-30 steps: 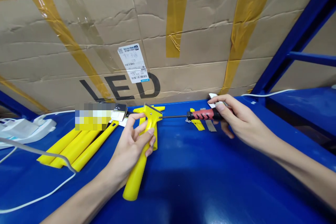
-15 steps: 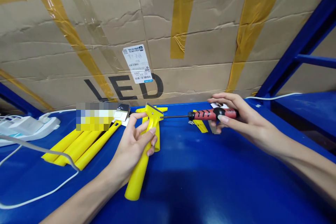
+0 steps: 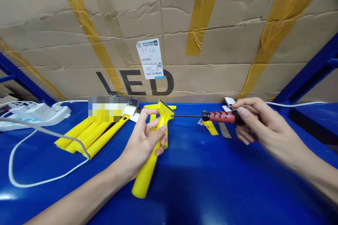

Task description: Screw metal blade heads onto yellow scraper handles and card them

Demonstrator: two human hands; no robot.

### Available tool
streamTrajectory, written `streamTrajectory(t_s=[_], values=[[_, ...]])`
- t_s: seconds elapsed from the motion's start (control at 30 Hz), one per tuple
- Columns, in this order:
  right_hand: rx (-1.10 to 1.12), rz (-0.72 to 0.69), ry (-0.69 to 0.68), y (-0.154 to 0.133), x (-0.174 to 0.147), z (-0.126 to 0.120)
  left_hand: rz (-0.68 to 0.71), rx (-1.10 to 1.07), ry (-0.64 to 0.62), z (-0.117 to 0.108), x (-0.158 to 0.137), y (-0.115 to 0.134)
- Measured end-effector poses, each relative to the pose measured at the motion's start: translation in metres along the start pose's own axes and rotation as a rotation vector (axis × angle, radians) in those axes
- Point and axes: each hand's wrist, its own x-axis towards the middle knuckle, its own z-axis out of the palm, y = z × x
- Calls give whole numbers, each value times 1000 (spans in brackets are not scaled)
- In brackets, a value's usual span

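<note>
Two bare hands at work over a shiny blue tabletop, seen from the wearer's head. L hand, just left of ctr, is closed round a yellow tool, thumb on the near side; its handle slants toward the near edge, its wide head w/ a thin metal edge points to the far side. R hand, right of ctr, grips a screwdriver by its red & black handle. The driver lies approx. level, shaft pointing left, tip at the right side of the tool's head; prob. touching, but too small to be sure.

Just behind the held tool, another yellow piece, partly hidden by L hand. Beneath the screwdriver: a small yellow part, some silvery bits & a flat grey strip. White scraps show just beyond R fingertips.

Left: a row of yellow handles side by side, far ends pixelated, w/ black-and-white cards at their right. Far left: a white power strip w/ plugs in; a pale cable loops nearer.

Bkgd: a big cardboard box, marked "LED", w/ brown tape & a white label.
</note>
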Motion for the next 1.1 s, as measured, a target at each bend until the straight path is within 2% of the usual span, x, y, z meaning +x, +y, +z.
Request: streamTrajectory(t_s=[0.07,0.13,0.23,0.33,0.4,0.43,0.5,0.6,0.67,0.77,0.87,0.97,1.1], values=[[-49,55,57,0,-1,1,-8,-9,-7,0,0,-1],[9,91,-14,0,-1,0,6,-15,-2,0,0,-1],[165,65,-138,2,-2,0,43,-15,5,-2,1,0],[96,26,-43,3,-2,3,43,7,-11,-3,1,0],[-1,47,39,4,-2,5,36,29,-23,-3,1,1],[-8,62,39,4,-2,6,36,38,-20,-3,1,1],[59,83,-52,4,-3,6,49,51,4,-3,1,2],[149,22,-177,3,-5,7,74,63,37,-4,2,5],[90,-19,-144,3,-5,10,69,61,45,-3,2,5],[17,12,-58,4,-5,11,35,66,53,-1,1,4],[110,59,-131,6,-2,5,39,69,62,1,0,1],[174,2,-224,7,-1,-4,55,61,66,2,0,-2],[28,-8,-173,6,0,-3,40,47,73,5,-3,-8]])
